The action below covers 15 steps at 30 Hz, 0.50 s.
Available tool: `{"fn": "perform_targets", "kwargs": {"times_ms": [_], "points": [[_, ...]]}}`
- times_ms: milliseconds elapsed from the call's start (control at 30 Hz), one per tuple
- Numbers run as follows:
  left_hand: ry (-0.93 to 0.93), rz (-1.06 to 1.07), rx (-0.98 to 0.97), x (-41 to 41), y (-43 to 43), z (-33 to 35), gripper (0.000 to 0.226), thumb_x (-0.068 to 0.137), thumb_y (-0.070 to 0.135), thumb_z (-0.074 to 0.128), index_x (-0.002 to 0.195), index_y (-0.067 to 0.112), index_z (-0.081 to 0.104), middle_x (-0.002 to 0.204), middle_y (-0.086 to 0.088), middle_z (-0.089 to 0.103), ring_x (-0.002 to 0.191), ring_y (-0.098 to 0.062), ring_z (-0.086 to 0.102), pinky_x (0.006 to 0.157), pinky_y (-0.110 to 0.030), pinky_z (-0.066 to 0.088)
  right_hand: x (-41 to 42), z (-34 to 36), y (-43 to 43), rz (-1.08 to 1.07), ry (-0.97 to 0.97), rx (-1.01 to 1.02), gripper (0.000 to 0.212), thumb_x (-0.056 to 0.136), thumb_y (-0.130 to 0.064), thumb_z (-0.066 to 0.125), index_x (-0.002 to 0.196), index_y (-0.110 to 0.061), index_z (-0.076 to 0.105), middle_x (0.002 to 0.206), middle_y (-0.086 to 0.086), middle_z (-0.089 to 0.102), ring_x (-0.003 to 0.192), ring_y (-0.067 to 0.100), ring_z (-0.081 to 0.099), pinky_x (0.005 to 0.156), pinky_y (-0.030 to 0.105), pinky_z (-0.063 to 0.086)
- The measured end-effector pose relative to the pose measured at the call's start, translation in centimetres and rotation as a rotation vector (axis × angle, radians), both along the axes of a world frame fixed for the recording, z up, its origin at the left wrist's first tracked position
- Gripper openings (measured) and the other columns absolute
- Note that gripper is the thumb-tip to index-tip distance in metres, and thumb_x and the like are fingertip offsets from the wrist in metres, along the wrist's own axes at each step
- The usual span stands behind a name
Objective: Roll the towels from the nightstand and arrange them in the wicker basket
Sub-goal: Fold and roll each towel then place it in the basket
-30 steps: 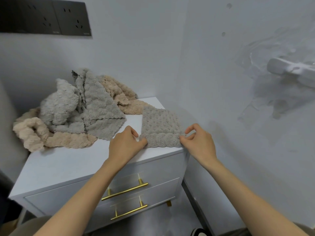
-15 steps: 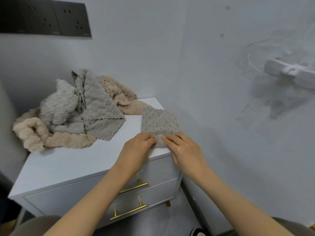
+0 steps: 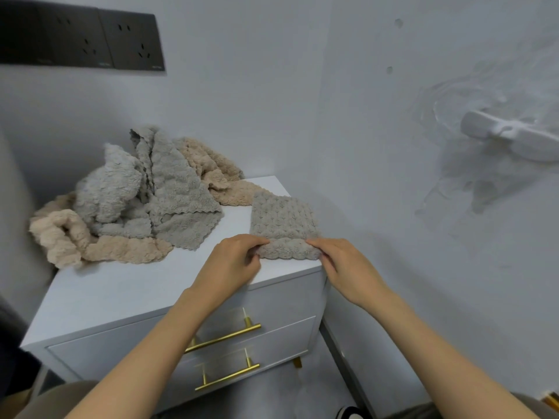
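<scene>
A small grey towel [image 3: 281,219] lies flat on the right front corner of the white nightstand [image 3: 127,285]. Its near edge is turned up into a short roll. My left hand [image 3: 233,261] pinches the roll's left end, and my right hand [image 3: 338,264] pinches its right end. A loose heap of grey towels [image 3: 145,195] and beige towels [image 3: 99,246] covers the back left of the nightstand top. No wicker basket shows in the head view.
The nightstand stands in a corner, with walls close behind and to the right. It has two drawers with gold bar handles [image 3: 223,338]. Black wall sockets [image 3: 81,43] sit high on the left. A white fixture [image 3: 511,137] juts from the right wall.
Both hands met at the middle of the towel's near edge half a second ago. They have now spread back to its two ends, and the rolled edge is thicker.
</scene>
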State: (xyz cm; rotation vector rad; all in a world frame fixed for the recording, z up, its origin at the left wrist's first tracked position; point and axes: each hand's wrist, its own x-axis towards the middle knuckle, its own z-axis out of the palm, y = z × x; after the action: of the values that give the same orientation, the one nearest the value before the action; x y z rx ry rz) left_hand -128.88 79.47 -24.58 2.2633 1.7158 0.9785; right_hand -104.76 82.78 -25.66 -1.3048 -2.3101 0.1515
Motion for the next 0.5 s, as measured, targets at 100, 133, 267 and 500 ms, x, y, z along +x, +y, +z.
{"fn": "perform_targets", "kwargs": {"times_ms": [100, 133, 267, 500], "points": [[-0.056, 0.019, -0.029, -0.2, -0.1, 0.2, 0.032, 0.09, 0.014, 0.056, 0.12, 0.022, 0.064, 0.095, 0.011, 0.062, 0.078, 0.0, 0.051, 0.071, -0.006, 0.037, -0.2, 0.1, 0.1, -0.015, 0.102, -0.093, 0.034, 0.1, -0.013, 0.043, 0.131, -0.021, 0.056, 0.124, -0.007, 0.059, 0.114, 0.012, 0.042, 0.088, 0.0, 0.024], [-0.073, 0.025, -0.043, -0.3, -0.1, 0.3, 0.031, 0.091, 0.016, 0.056, 0.12, 0.022, 0.064, 0.095, 0.009, 0.063, 0.079, -0.002, 0.052, 0.07, -0.006, 0.037, -0.2, 0.3, 0.2, -0.026, 0.137, -0.123, 0.032, 0.101, -0.014, 0.043, 0.129, -0.022, 0.057, 0.12, -0.006, 0.06, 0.109, 0.009, 0.04, 0.085, -0.001, 0.025], [-0.122, 0.055, -0.157, -0.9, -0.5, 1.0, 0.03, 0.093, 0.022, 0.056, 0.122, 0.019, 0.063, 0.097, 0.001, 0.067, 0.088, -0.011, 0.059, 0.081, -0.024, 0.047, -0.4, 0.6, 0.5, -0.065, 0.282, -0.254, 0.024, 0.1, -0.021, 0.044, 0.117, -0.029, 0.058, 0.104, 0.002, 0.055, 0.101, 0.008, 0.038, 0.076, 0.007, 0.033], [-0.197, 0.132, -0.301, -2.2, -0.7, 1.6, 0.011, 0.093, 0.025, 0.055, 0.094, 0.02, 0.064, 0.061, 0.009, 0.057, 0.06, -0.002, 0.051, 0.052, -0.013, 0.033, -1.6, 1.4, 0.6, -0.179, 0.321, -0.324, 0.009, 0.093, -0.042, 0.051, 0.093, -0.038, 0.058, 0.09, -0.011, 0.064, 0.102, 0.019, 0.056, 0.096, 0.044, 0.041]]}}
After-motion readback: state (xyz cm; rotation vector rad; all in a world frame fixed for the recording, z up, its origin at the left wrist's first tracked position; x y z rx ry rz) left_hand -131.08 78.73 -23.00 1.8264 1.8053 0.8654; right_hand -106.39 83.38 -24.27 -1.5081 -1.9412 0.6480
